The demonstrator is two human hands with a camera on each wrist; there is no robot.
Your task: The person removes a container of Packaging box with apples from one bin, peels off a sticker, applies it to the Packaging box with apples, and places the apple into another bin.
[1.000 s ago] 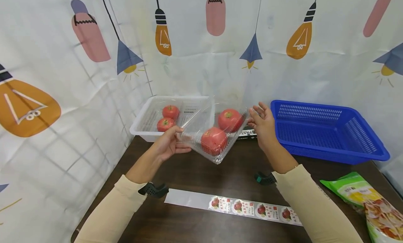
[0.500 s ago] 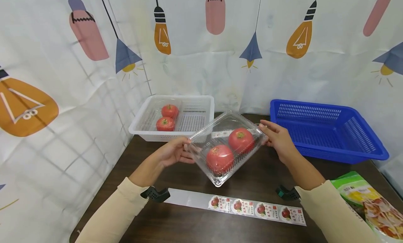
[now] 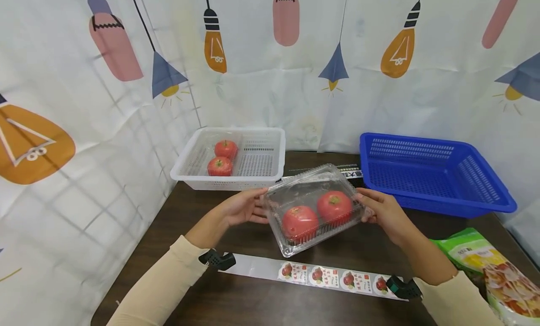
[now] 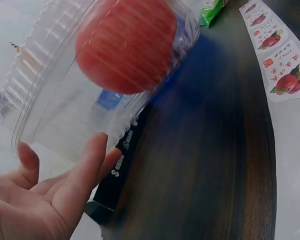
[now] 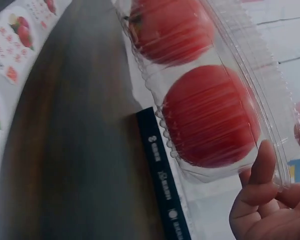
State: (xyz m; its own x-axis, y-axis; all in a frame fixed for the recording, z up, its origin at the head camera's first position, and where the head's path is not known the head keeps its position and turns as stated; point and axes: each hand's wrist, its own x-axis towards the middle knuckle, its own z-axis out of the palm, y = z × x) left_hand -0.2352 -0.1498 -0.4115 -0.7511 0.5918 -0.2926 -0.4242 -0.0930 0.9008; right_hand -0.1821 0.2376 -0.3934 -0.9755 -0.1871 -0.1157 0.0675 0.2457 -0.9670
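Step in hand: closed clear plastic clamshell box with two red tomatoes held just above dark wooden worktop, tilted, between white perforated basket and blue perforated basket.
Left hand grips box's left edge, thumb on top, fingers underneath.
Right hand grips right edge likewise.
Judgement: lid looks seated; sealing stage.
Next move likely calls for freeing one hand, peeling round tomato sticker from white backing strip lying near front edge, while other hand steadies box.

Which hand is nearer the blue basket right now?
Right. The right hand grips the clamshell end just before the blue basket; the left hand holds the far end.
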